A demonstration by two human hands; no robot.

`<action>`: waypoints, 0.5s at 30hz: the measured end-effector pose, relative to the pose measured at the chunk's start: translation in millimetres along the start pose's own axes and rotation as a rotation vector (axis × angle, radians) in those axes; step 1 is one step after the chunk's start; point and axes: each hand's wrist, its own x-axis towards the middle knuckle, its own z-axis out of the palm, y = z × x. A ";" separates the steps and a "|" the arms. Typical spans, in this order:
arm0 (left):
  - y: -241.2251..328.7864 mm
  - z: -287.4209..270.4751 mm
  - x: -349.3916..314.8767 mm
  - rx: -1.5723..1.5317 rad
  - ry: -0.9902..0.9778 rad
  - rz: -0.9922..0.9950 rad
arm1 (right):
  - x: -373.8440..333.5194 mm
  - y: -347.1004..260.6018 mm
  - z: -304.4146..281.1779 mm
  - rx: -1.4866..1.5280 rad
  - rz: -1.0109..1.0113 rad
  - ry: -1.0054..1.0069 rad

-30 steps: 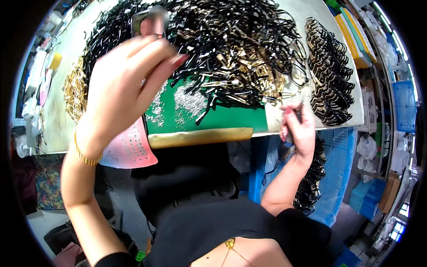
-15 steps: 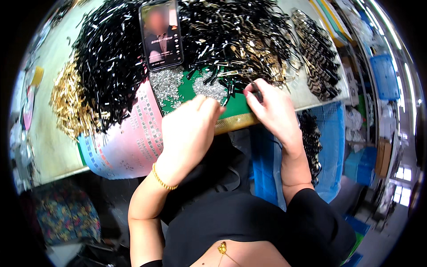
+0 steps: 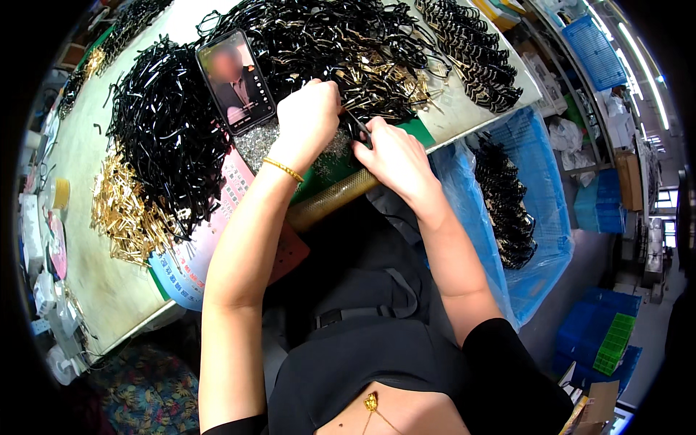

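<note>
My left hand is closed at the near edge of a heap of thin black pieces, some with gold ends; its fingertips face away, so what they hold is hidden. To its right, my right hand pinches a slim dark stick-like piece between thumb and fingers. Small silver bits lie on a green mat beneath and beside the left hand. Just left of that hand a phone leans on the heap, with a video on its screen.
Gold pieces and another black heap lie to the left on a pink and blue printed sheet. Bundled black pieces are at the far right. A blue lined crate with more bundles stands beside the table's right edge.
My left hand has moved forward to the heap, its arm stretched out. My right hand still pinches the dark piece. The whole view has shifted and turned, bringing more of the crate into sight.
</note>
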 end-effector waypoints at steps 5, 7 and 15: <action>-4.1 -20.9 0.9 -0.128 0.013 -0.034 | 2.8 -1.3 -3.0 -0.075 -0.039 -0.049; -4.5 -30.8 0.0 -0.111 0.027 0.010 | 5.2 5.5 -3.7 -0.083 -0.093 -0.062; -13.4 -70.2 -43.9 -1.001 0.103 -0.183 | 6.0 17.7 14.2 -0.180 -0.395 0.177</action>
